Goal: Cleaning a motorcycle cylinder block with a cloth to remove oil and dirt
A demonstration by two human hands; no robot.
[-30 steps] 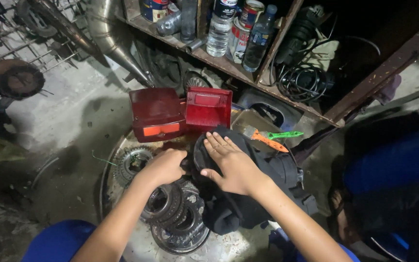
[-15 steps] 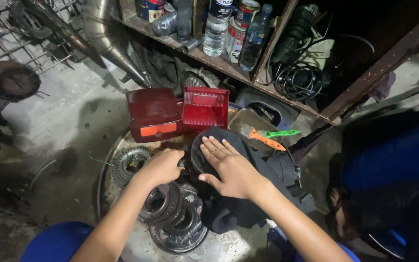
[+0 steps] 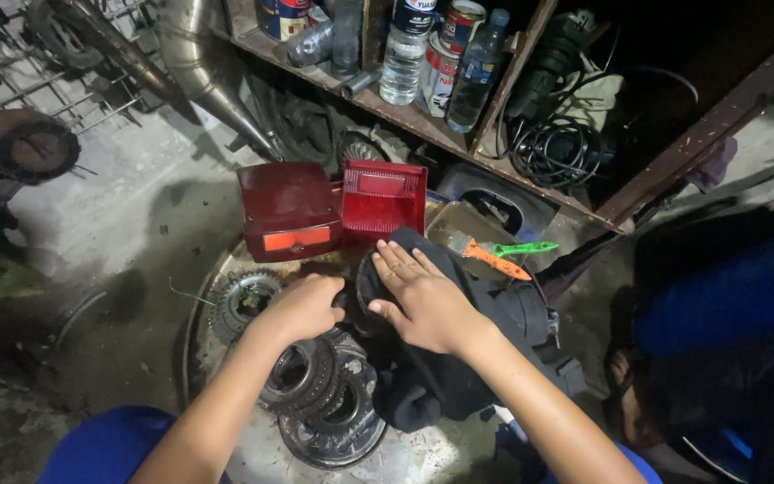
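Both hands meet over a round dark part wrapped in a black cloth [image 3: 459,376], near the middle of the head view. Left hand [image 3: 302,309] is curled, its grip closed around the part's left edge at about 9 o'clock; the fingertips are hidden under the hand, so how firmly it clamps I cannot tell. Right hand [image 3: 423,300] lies flat and spread on top of the cloth-covered part [image 3: 371,296], fingers pointing toward 11 o'clock, pressing on it with the palm and not closed around anything.

The part sits on a round metal tray [image 3: 199,305] on the concrete floor. At 7 o'clock from the hands, a stack of ringed clutch plates [image 3: 315,385] lies in the tray, touching a larger toothed ring [image 3: 338,435] beneath. At 9 o'clock, a small sprocket [image 3: 242,300] rests near the tray's rim.

At 12 o'clock, just beyond the hands, stand two red tail-light housings: the darker one [image 3: 288,211] with an orange strip on the left, the brighter one [image 3: 384,197] just beside it on the right. At 2 o'clock, a brush with a green-and-orange handle [image 3: 503,255] lies across a shallow container. Farther up, a wooden shelf [image 3: 530,170] carries bottles, cans and coiled black cable [image 3: 562,148].
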